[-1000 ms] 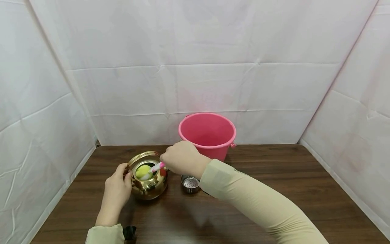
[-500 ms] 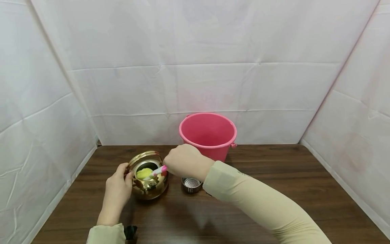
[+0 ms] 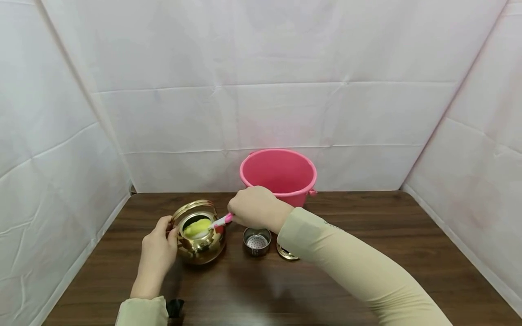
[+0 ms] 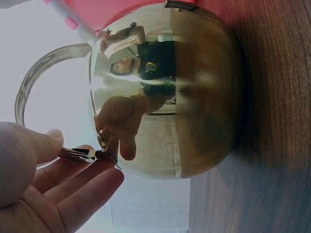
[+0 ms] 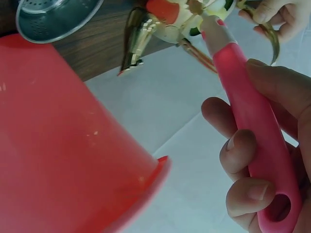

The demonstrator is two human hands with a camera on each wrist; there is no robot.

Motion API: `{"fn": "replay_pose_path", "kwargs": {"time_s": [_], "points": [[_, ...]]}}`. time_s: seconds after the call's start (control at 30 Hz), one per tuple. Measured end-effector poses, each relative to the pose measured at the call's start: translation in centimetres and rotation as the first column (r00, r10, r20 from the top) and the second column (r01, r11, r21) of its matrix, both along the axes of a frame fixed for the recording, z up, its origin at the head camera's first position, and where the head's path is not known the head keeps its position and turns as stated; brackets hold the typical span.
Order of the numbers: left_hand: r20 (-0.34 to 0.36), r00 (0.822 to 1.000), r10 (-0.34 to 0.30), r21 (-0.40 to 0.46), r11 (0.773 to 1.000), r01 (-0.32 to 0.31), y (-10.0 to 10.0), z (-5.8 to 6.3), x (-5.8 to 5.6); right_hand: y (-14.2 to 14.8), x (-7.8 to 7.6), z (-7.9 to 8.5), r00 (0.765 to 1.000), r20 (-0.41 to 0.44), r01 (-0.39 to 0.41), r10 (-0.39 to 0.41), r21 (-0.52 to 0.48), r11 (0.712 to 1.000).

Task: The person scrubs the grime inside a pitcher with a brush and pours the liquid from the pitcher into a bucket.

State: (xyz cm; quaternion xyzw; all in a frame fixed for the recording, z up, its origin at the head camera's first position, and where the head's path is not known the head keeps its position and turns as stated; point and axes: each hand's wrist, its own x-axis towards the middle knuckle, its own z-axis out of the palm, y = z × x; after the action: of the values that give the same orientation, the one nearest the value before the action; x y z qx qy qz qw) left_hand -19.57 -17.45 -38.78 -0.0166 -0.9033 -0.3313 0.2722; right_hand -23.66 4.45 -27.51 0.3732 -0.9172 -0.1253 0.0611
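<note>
A shiny gold kettle [image 3: 200, 253] stands on the table at the left, its round top opening uncovered. My left hand [image 3: 156, 253] grips the kettle's raised handle on its left side; the left wrist view shows thumb and fingers around the handle [image 4: 73, 153]. In my right hand [image 3: 258, 209] is a sponge brush with a pink and white handle [image 5: 255, 126], my fingers curled round the pink grip. Its yellow sponge head [image 3: 197, 227] sits in the kettle's mouth, with the lower part hidden inside.
A perforated metal strainer [image 3: 257, 242] stands right of the kettle. Beside it lies a gold lid [image 3: 287, 254], partly covered by my right sleeve. Behind my right hand is a pink bucket [image 3: 278, 170]. A black object [image 3: 175, 308] is near my left cuff.
My right hand has shifted right and slightly away, drawing the brush handle along while its sponge stays in the kettle's mouth. The strainer and lid show more. My left hand keeps its hold.
</note>
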Motion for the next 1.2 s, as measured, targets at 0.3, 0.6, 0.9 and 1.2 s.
{"fn": "replay_pose_path", "kwargs": {"time_s": [0.3,0.6,0.9,1.2], "points": [[0.029,0.999,-0.02,-0.015,1.0,0.021,-0.3,0.0,0.2,0.1,-0.8,-0.5,0.999,0.017,0.031,-0.031,-0.013,0.999],[0.016,1.0,-0.025,-0.035,0.999,0.025,-0.2,-0.2,0.1,0.0,-1.2,-0.8,0.999,-0.035,0.017,-0.018,-0.027,1.0],[-0.026,0.999,-0.021,-0.046,0.999,0.019,0.0,-0.1,0.4,-0.1,-1.2,-1.2,0.991,-0.13,-0.039,0.042,0.025,0.999],[-0.029,0.999,-0.015,-0.038,0.999,0.013,0.0,-0.2,0.4,-0.6,-0.4,-1.1,0.984,-0.165,-0.065,0.072,0.048,0.997]]}}
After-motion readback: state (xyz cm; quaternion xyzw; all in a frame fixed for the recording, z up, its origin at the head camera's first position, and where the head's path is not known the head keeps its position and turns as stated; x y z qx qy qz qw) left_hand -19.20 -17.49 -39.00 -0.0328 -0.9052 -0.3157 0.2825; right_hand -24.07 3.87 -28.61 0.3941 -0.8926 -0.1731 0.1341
